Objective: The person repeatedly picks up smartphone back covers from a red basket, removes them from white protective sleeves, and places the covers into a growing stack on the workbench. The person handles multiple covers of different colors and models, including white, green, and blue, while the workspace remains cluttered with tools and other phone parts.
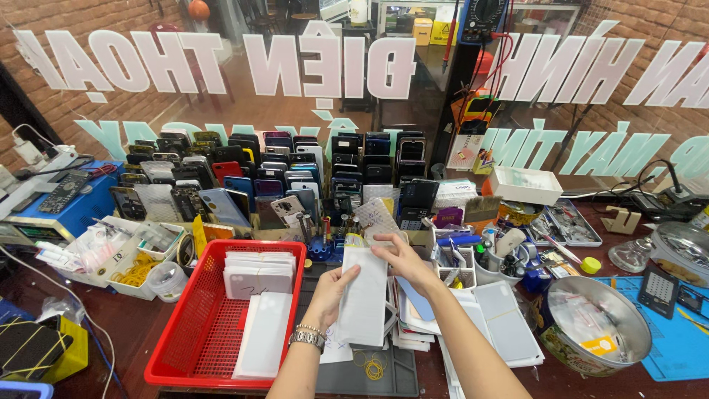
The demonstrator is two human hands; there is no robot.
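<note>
Both hands on a white packet [363, 295], left hand [332, 290] fingers pinching its edge, right hand [405, 262] gripping the top, red basket [193, 325] of packets beside.

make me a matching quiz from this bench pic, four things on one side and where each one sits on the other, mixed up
Things:
1. white flat pack
2. red basket
3. metal bowl
4. rubber bands

Places:
A. on the dark mat, below the hands
B. left of the hands, with white packs in it
C. held by the left hand and right hand
D. right side, on the blue mat edge

Pairs: 1-C, 2-B, 3-D, 4-A
</note>
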